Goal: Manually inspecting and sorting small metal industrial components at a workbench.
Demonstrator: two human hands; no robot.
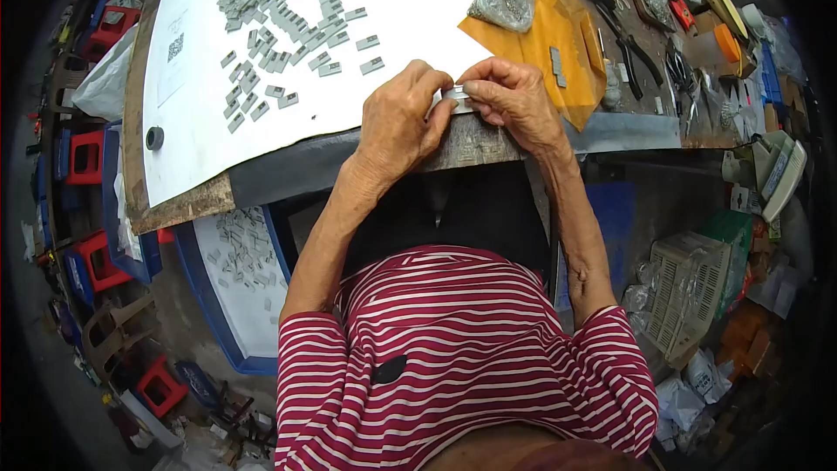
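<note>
Small pale metal piece [457, 98], long axis running roughly left to right, above the near edge of the surface [475, 146]. Left hand [403, 115] and right hand [521, 106]: each grip narrowed, pinching it.

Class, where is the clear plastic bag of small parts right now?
In the head view, the bag sits right of centre, at the upper left of the orange paper, beyond the right hand.

Matt grey pieces [288, 100], seemingly metal; smooth white paper [200, 148]; rough wooden bench edge [193, 195].
</note>
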